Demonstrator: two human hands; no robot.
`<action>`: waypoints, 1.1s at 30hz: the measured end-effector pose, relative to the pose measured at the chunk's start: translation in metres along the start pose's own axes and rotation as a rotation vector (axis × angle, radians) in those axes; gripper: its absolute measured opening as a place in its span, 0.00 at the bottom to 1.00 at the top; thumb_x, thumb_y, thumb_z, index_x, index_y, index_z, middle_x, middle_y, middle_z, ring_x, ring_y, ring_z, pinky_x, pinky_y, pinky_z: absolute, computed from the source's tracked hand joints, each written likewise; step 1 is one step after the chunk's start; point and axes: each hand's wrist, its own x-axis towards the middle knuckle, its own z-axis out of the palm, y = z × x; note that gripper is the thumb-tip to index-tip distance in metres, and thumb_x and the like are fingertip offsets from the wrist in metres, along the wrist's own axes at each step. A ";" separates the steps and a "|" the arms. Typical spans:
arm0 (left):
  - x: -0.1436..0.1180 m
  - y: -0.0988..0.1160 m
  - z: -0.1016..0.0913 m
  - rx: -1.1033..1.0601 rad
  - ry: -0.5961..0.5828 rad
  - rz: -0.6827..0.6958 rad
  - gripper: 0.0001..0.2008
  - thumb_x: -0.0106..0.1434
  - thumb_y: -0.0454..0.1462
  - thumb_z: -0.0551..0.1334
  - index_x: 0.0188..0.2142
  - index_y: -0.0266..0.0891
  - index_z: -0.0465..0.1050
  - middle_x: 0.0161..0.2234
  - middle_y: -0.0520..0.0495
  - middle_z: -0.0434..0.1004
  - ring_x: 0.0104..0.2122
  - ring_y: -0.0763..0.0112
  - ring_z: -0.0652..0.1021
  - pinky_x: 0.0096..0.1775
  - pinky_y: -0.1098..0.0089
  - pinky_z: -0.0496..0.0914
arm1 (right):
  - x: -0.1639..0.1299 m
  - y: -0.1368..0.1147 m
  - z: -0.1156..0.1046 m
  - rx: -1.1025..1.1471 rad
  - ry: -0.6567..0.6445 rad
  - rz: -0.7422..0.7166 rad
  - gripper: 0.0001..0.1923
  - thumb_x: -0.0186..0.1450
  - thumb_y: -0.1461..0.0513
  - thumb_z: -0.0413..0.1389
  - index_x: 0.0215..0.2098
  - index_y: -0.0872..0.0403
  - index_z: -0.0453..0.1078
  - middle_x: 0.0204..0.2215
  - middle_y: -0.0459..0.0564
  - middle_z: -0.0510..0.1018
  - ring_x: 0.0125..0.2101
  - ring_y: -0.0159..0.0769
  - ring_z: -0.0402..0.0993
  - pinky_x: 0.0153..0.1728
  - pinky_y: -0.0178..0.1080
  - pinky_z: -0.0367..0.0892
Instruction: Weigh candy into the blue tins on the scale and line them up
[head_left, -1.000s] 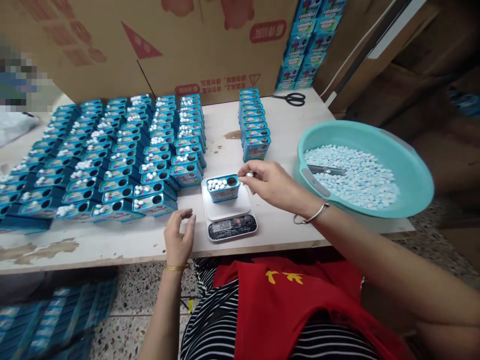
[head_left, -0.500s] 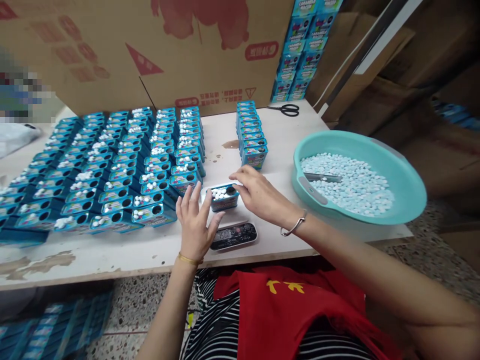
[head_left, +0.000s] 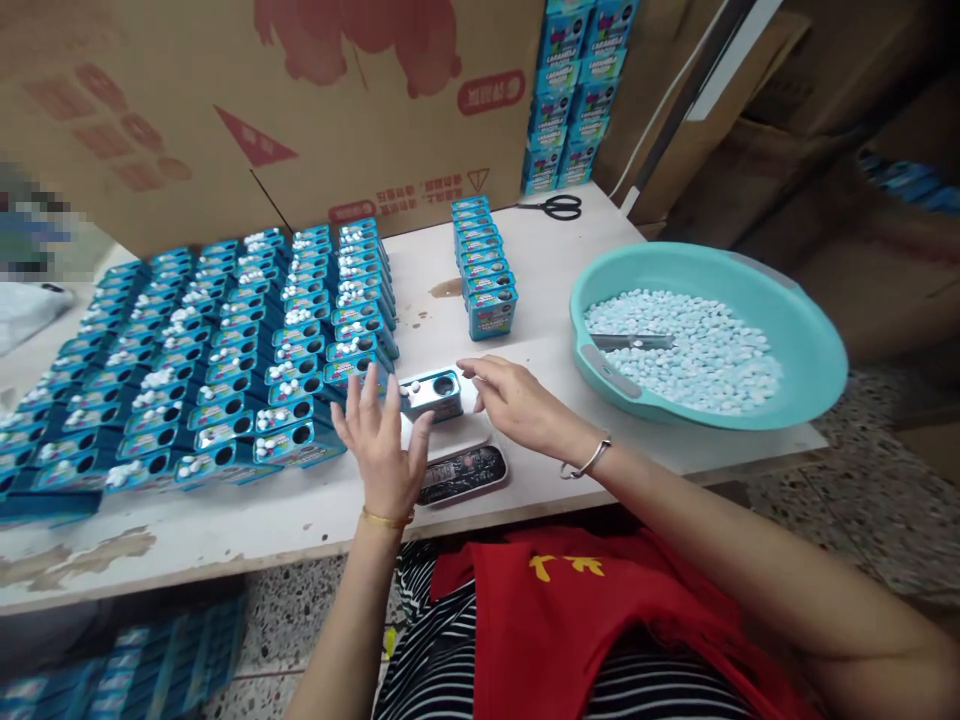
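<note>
From the head view we see a pale worktop (head_left: 540, 270) backed by cardboard boxes. Our left hand (head_left: 379, 445) is spread open beside a small blue tin (head_left: 430, 393) sitting on the scale (head_left: 461, 465); our right hand (head_left: 517, 405), fingers loosely apart, touches its other end. We judge the tin light, stiff and smooth, its candies loose: best pinched by the short sides, kept level.
</note>
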 end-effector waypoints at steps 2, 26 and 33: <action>-0.003 -0.002 0.000 0.002 -0.013 -0.018 0.25 0.64 0.44 0.57 0.59 0.44 0.59 0.64 0.40 0.53 0.65 0.55 0.50 0.62 0.46 0.41 | -0.008 0.005 -0.009 0.026 0.025 0.024 0.17 0.64 0.70 0.44 0.47 0.58 0.69 0.41 0.56 0.74 0.32 0.32 0.70 0.39 0.40 0.67; -0.083 -0.059 -0.023 -0.077 -0.016 -0.251 0.11 0.64 0.39 0.57 0.44 0.38 0.71 0.45 0.40 0.72 0.48 0.64 0.72 0.51 0.59 0.64 | -0.077 0.140 -0.155 -0.606 -0.033 0.567 0.09 0.54 0.63 0.59 0.34 0.57 0.74 0.29 0.59 0.76 0.27 0.37 0.66 0.33 0.42 0.59; -0.101 -0.069 -0.002 -0.101 -0.077 -0.284 0.12 0.63 0.40 0.56 0.42 0.37 0.72 0.43 0.40 0.72 0.45 0.64 0.73 0.49 0.61 0.66 | -0.087 0.135 -0.167 -0.763 0.138 0.582 0.11 0.57 0.68 0.53 0.36 0.60 0.76 0.38 0.67 0.78 0.37 0.43 0.71 0.39 0.41 0.60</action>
